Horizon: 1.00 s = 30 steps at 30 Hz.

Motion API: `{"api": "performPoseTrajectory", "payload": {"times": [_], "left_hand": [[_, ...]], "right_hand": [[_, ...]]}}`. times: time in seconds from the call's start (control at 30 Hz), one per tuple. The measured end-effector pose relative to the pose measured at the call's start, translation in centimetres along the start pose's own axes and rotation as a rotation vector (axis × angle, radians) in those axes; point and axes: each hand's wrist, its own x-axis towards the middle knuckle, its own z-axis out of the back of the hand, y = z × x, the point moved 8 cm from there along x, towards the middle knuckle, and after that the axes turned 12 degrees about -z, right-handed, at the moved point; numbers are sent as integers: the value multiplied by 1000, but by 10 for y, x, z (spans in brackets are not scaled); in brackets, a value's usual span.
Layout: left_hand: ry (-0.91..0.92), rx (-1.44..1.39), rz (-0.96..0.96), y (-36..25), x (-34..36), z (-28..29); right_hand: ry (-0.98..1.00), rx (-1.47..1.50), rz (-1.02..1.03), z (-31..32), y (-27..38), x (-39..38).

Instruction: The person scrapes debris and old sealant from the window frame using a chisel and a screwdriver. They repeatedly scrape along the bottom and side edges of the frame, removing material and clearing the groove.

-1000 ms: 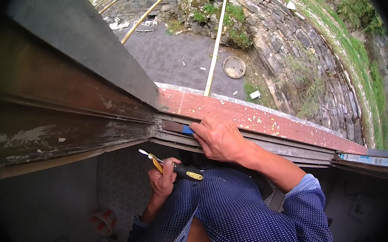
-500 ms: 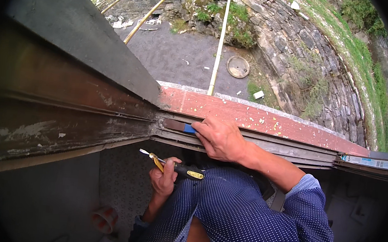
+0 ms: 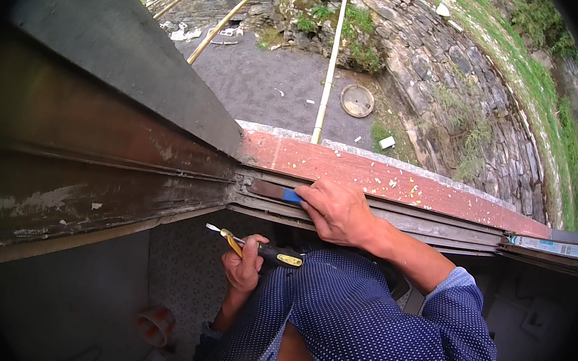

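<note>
My right hand (image 3: 336, 212) reaches over the window sill track (image 3: 402, 221), with its fingers closed on a blue-handled tool with a flat brown end (image 3: 269, 190). That brown end lies along the grooves, close to the corner where the track meets the side frame. Lower down, in front of my body, my left hand (image 3: 244, 264) is wrapped round a screwdriver (image 3: 270, 252) with a black and yellow handle. Its pale tip points up and left, and a yellow piece sticks out beside the shaft. The left hand stays apart from the track.
Brown window frame (image 3: 96, 184) rises on the left. Beyond the track runs a red ledge (image 3: 318, 162) scattered with pale chips. Outside, a light pole (image 3: 330, 74) slants over grey ground far below, near a stone wall (image 3: 449, 77). A red-and-white bucket (image 3: 155, 325) stands low inside.
My right hand and the blue-handled tool have shifted slightly right along the track, away from the corner. My left hand holds the screwdriver in nearly the same place.
</note>
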Motion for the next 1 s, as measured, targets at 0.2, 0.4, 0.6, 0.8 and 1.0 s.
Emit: {"api": "performPoseTrajectory", "payload": {"times": [0.2, 0.4, 0.6, 0.8, 1.0], "left_hand": [[30, 31, -8, -1, 5, -2], [29, 54, 1, -1, 9, -1], [27, 50, 17, -1, 12, 1], [44, 47, 3, -3, 16, -2], [33, 58, 25, 4, 16, 2]], "right_hand": [[-23, 48, 0, 4, -1, -2], [-23, 46, -26, 7, 1, -4], [-17, 66, -41, 12, -5, -9], [-120, 432, -211, 19, -34, -3], [-29, 562, -577, 31, -51, 2]]}}
